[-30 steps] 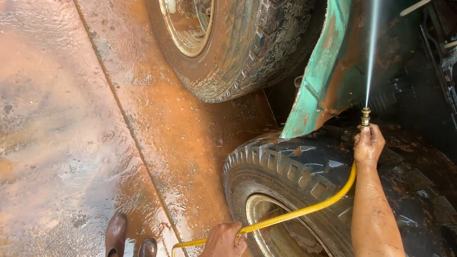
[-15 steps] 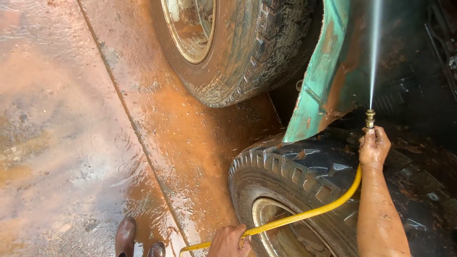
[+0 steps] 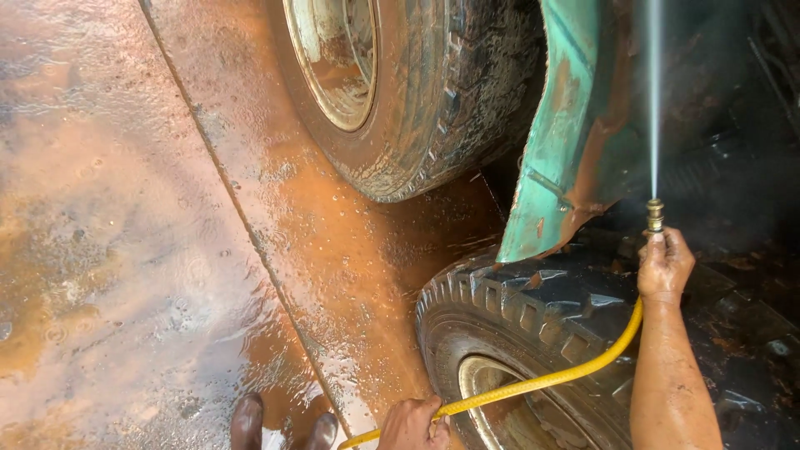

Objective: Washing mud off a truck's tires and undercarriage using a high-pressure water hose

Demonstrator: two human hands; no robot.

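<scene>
Yellow hose (image 3: 575,371) (brass nozzle (image 3: 655,215) spraying)

The right hand (image 3: 664,267) grips a brass nozzle (image 3: 655,215), spraying water upward past a green fender (image 3: 567,125). The left hand (image 3: 411,423) holds the yellow hose (image 3: 542,382) beside a muddy tyre (image 3: 508,333) on the wet rusty floor (image 3: 150,250).

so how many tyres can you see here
2. One tyre stands at the top centre on the wet floor; the other tyre is at the bottom, under the green fender. More may be hidden.
</scene>
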